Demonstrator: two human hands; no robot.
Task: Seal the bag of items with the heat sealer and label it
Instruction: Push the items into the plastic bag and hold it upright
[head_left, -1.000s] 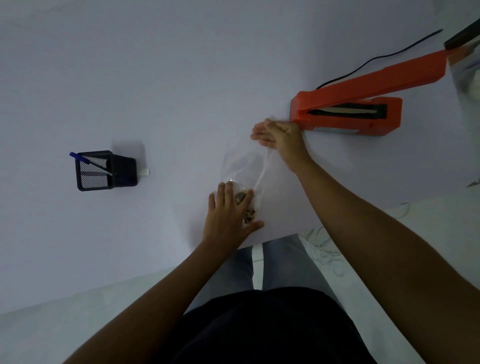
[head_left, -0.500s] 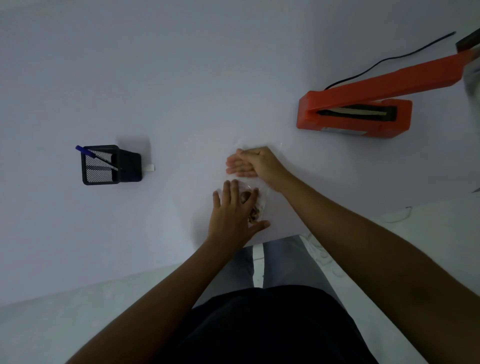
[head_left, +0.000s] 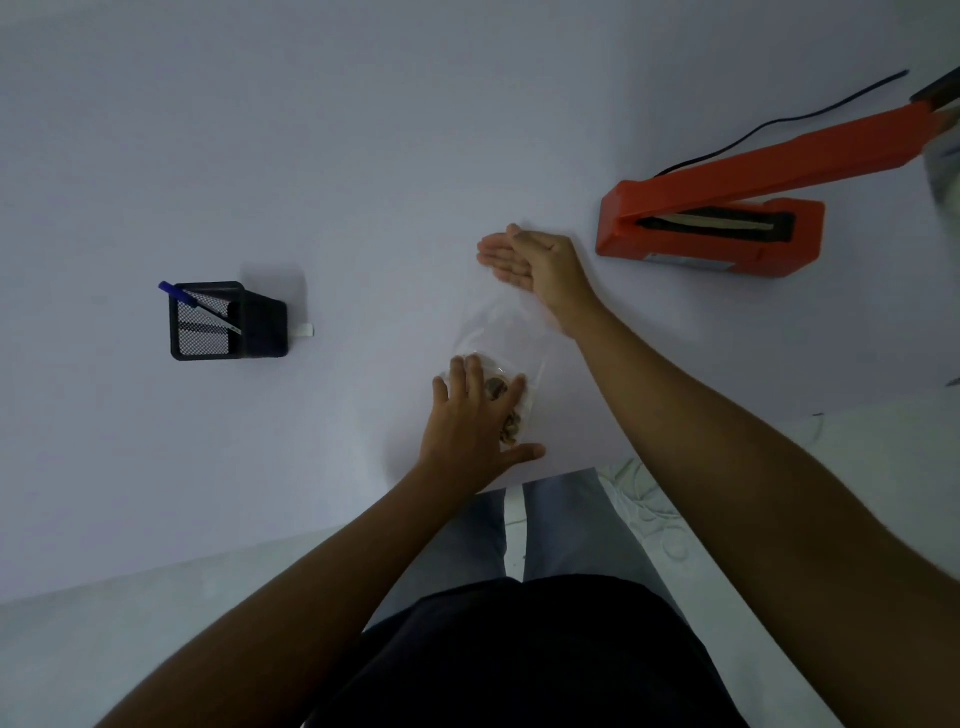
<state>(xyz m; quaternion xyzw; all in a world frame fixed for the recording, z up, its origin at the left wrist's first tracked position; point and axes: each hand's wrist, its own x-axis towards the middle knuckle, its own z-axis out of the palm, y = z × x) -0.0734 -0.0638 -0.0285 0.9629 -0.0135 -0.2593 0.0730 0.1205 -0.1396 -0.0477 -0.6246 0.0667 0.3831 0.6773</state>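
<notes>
A clear plastic bag (head_left: 501, 325) lies flat on the white table, its small brown items (head_left: 496, 388) bunched at the near end. My left hand (head_left: 475, 431) rests flat on that end with fingers spread, pressing the items down. My right hand (head_left: 530, 260) lies flat on the far, open end of the bag with its fingers together. The orange heat sealer (head_left: 727, 236) stands just right of my right hand, its arm raised.
A black mesh pen holder (head_left: 228, 322) with a blue pen (head_left: 176, 293) stands at the left, with a small white tab (head_left: 305, 330) beside it. The sealer's black cord (head_left: 779, 122) runs off to the back right. The table edge (head_left: 311, 530) is close to my body.
My right hand pulled back next to the left hand, then slid away along the bag to its far end. My left hand has stayed on the items.
</notes>
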